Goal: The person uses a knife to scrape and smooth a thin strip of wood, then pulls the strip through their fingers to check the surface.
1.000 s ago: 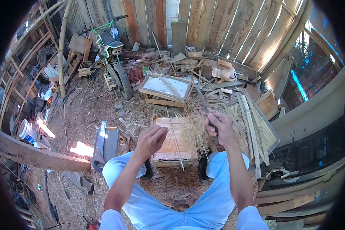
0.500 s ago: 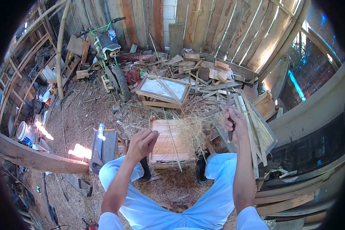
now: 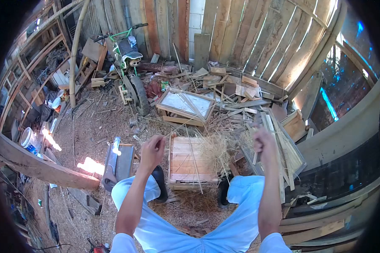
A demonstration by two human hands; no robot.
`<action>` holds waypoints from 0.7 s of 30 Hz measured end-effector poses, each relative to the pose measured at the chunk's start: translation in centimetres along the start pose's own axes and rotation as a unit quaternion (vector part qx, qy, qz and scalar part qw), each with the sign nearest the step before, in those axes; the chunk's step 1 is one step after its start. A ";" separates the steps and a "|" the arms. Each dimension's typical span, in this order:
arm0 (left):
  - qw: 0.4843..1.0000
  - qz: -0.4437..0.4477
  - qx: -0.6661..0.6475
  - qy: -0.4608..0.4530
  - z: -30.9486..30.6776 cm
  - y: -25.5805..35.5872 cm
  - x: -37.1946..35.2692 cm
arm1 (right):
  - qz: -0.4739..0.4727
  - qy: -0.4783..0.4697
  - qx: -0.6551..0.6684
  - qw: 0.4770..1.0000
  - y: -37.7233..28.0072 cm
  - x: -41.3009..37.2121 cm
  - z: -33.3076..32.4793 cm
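Shavings (image 3: 215, 149) lie on the wooden crate's (image 3: 185, 164) 3 o'clock side. From the crate, a saw (image 3: 111, 162) lies at 9 o'clock, a framed panel (image 3: 183, 105) at 12, a motorbike (image 3: 131, 71) at 11, and split strips (image 3: 285, 147) at 3.

I counted two bare hands, the left hand (image 3: 153, 147) and the right hand (image 3: 261, 141), above one slatted wooden crate (image 3: 183, 162) at the centre of the frame. One framed panel (image 3: 183, 105) lay just above the crate, and one small motorbike (image 3: 131, 63) and one bamboo pole (image 3: 76, 50) stood at upper left. One hand saw (image 3: 111, 164) lay on one stool (image 3: 126, 159) at lower left, and one white bucket (image 3: 27, 139) sat at the far left edge.
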State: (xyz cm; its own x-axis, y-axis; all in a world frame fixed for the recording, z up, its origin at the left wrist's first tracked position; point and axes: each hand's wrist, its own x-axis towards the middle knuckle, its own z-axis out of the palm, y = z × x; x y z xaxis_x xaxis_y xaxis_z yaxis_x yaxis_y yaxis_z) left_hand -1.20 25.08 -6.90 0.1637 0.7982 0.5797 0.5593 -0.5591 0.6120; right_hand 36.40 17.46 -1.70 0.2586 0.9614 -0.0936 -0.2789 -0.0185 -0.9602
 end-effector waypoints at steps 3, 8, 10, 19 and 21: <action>0.999 -0.018 -0.029 -0.035 1.9 1.7 0.1 | 0.055 -0.140 -0.033 0.988 2.1 -1.1 6.0; 0.987 -0.046 -0.114 -0.107 4.7 4.6 -0.5 | 0.082 -0.259 -0.038 0.962 5.7 -1.6 11.7; 0.982 -0.043 -0.140 -0.116 4.8 5.7 -0.6 | 0.073 -0.276 -0.030 0.958 6.5 -1.4 11.9; 0.980 -0.031 -0.124 -0.154 3.1 5.3 -0.4 | 0.116 -0.202 0.077 0.969 4.7 -0.5 10.1; 0.977 -0.044 -0.147 -0.151 2.8 5.6 -0.5 | 0.115 -0.195 0.088 0.970 4.5 -0.6 9.7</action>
State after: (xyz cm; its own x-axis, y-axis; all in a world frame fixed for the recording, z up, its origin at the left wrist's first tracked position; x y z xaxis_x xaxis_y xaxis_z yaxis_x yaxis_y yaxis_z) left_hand 4.15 22.25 -5.29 0.3834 0.8507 0.3597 0.3326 -0.4905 0.8055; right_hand 25.98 19.43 -3.41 -0.1899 0.9685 -0.1610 -0.4498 -0.2316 -0.8626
